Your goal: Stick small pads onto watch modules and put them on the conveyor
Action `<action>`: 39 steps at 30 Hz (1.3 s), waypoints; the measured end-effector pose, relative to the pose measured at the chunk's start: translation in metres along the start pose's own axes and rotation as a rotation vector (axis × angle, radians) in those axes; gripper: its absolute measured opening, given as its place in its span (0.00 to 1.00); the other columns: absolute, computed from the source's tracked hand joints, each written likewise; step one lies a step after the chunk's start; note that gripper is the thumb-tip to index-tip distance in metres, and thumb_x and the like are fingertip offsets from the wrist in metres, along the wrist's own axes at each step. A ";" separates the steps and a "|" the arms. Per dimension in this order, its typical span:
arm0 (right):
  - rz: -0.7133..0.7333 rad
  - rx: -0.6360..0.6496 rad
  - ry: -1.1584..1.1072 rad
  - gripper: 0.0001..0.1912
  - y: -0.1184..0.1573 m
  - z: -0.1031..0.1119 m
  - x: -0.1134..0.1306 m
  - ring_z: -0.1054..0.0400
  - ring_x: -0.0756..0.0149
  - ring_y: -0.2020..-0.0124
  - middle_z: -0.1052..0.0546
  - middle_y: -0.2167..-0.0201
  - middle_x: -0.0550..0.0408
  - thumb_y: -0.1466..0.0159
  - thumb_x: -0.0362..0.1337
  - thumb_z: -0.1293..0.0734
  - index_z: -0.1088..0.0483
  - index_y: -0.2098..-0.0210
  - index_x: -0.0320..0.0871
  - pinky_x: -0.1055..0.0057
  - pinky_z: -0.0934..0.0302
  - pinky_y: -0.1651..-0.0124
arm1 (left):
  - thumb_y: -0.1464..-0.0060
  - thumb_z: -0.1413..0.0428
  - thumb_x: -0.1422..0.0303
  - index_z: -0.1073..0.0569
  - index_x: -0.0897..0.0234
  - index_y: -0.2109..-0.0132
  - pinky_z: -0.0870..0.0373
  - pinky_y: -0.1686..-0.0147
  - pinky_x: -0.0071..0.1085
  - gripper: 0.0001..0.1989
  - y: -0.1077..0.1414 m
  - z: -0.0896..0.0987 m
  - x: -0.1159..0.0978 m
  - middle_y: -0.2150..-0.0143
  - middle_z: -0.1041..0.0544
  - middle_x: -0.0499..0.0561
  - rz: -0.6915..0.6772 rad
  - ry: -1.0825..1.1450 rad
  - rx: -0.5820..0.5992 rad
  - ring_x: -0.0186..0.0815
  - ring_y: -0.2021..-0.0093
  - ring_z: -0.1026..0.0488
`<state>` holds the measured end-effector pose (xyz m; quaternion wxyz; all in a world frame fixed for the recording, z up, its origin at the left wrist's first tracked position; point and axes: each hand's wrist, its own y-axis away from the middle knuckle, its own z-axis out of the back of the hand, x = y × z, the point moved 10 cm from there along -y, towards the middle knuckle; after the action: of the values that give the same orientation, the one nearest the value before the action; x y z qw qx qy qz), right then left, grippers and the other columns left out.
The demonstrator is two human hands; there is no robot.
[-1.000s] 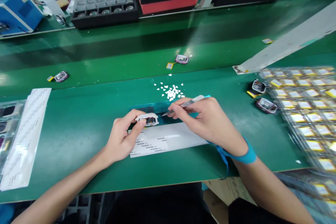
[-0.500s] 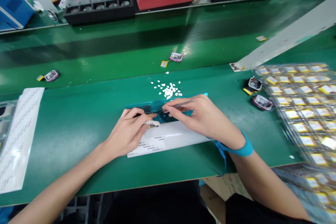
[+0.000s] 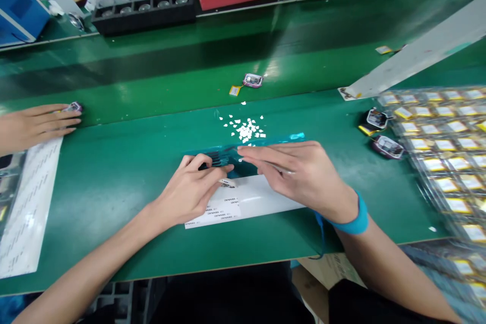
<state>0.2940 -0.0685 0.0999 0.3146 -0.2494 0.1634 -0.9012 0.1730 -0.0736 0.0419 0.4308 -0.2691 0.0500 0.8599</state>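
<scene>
My left hand (image 3: 192,187) is closed on a small white casing (image 3: 228,182), held over a white label sheet (image 3: 266,195). Its fingers also rest at a blue translucent film (image 3: 292,137) with dark strips under it. In my right hand (image 3: 307,174), which wears a blue wrist strap (image 3: 353,217), are slim metal tweezers (image 3: 283,168), pinched between thumb and fingers. Their tips are near the film, just right of my left fingertips. A tiny white bit (image 3: 240,160) shows close to them. Beyond the film lies a scattered heap of white bits (image 3: 246,130).
At left, another person's hand (image 3: 41,121) reaches over a purple-rimmed device (image 3: 74,107). A similar device (image 3: 252,80) with a battery lies at the back. Two more devices (image 3: 387,147) sit beside battery trays (image 3: 444,162) at right. A white post (image 3: 417,45) slants across the bench.
Another person's hand has come in from the left onto the purple-rimmed device. My right hand has turned and drawn slightly right with the tweezers. My left hand has barely moved.
</scene>
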 end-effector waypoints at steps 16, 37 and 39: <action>0.223 -0.207 0.013 0.24 0.004 0.026 0.044 0.20 0.63 0.69 0.21 0.48 0.47 0.32 0.25 0.31 0.30 0.39 0.47 0.66 0.26 0.71 | 0.42 0.40 0.68 0.24 0.66 0.63 0.30 0.64 0.33 0.05 0.028 0.005 0.057 0.64 0.15 0.59 0.791 1.513 -0.432 0.37 0.68 0.25; 0.405 -0.054 -0.008 0.12 0.010 -0.003 0.067 0.21 0.65 0.62 0.21 0.46 0.43 0.28 0.27 0.36 0.27 0.47 0.37 0.68 0.27 0.67 | 0.50 0.35 0.70 0.31 0.63 0.72 0.26 0.75 0.24 0.11 0.042 0.022 0.059 0.73 0.20 0.47 0.777 1.279 -0.734 0.32 0.74 0.21; 0.417 -0.056 0.005 0.11 0.011 -0.004 0.068 0.21 0.65 0.61 0.21 0.47 0.43 0.28 0.28 0.36 0.26 0.48 0.37 0.68 0.27 0.67 | 0.49 0.35 0.71 0.32 0.63 0.72 0.25 0.74 0.25 0.12 0.042 0.019 0.056 0.73 0.20 0.46 0.768 1.292 -0.717 0.33 0.73 0.20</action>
<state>0.2504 -0.1201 0.1151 0.4868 -0.2168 0.2372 -0.8123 0.1057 -0.0532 0.0237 -0.1177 -0.7948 0.0990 0.5871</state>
